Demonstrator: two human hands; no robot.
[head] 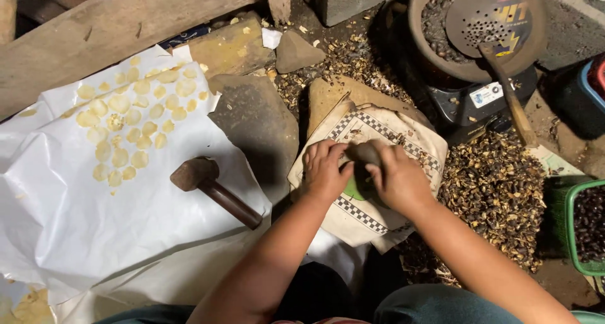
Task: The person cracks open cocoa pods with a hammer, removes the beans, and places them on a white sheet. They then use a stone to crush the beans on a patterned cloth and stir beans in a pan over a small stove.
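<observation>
Dirt floor, husks (498, 185) everywhere; our left hand (324, 173) and right hand (398, 180) clamp fingers round stone (365, 152) on cloth (391, 135); looks heavy, hard; grip sides.

A rustic floor-level food-processing workshop was indicated: flattened yellow chips (129, 125) were laid on white paper (75, 210), left of a flat stone (258, 125), with husk litter (491, 185) heaped to its right.

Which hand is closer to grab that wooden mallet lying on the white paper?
Probably the left hand. It sits on the mallet's side of the checked cloth. The right hand would have to cross over it, and grips a dark stone.
</observation>
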